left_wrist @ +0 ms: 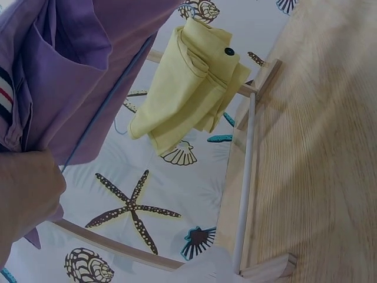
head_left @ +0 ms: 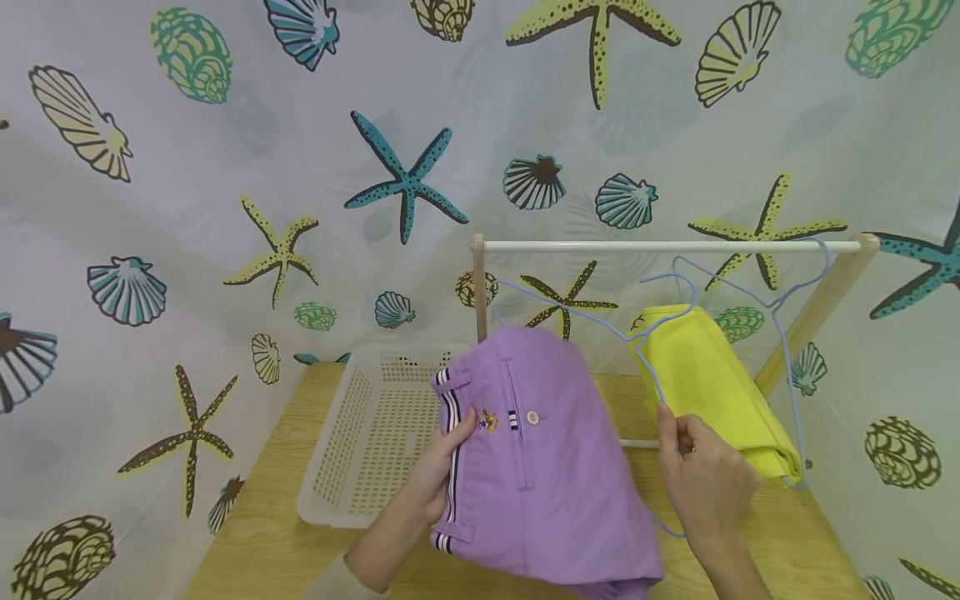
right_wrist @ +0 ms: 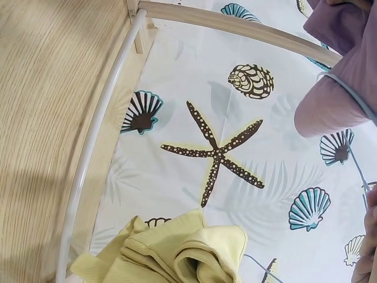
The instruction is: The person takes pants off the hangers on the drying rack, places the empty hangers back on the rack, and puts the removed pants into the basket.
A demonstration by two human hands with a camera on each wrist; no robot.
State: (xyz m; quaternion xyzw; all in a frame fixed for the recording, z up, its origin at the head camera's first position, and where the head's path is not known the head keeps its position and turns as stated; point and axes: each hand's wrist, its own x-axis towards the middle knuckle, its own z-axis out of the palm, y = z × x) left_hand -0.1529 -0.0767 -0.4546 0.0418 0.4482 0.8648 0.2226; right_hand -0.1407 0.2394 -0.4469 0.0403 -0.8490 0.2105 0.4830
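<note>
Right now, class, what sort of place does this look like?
Probably a laundry area set up for hanging clothes: a white rail with a yellow garment hanging from it, and a plastic basket on a wooden table.

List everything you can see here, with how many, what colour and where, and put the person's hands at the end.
purple garment: 1, purple with a striped waistband, held up in front of the rack
yellow garment: 1, yellow, on a hanger at the rack's right side
hangers: 2, light blue, one at the purple garment, one hooked on the rack's top rod
rack: 1, pale wood with white rods, on the table
basket: 1, white, on the table at the left
table: 1, light wood, under the rack and basket
printed cloth: white with starfish and shells, behind and around the table
left hand: 1, gripping the purple garment's waistband
right hand: 1, pinching the nearer hanger
</note>
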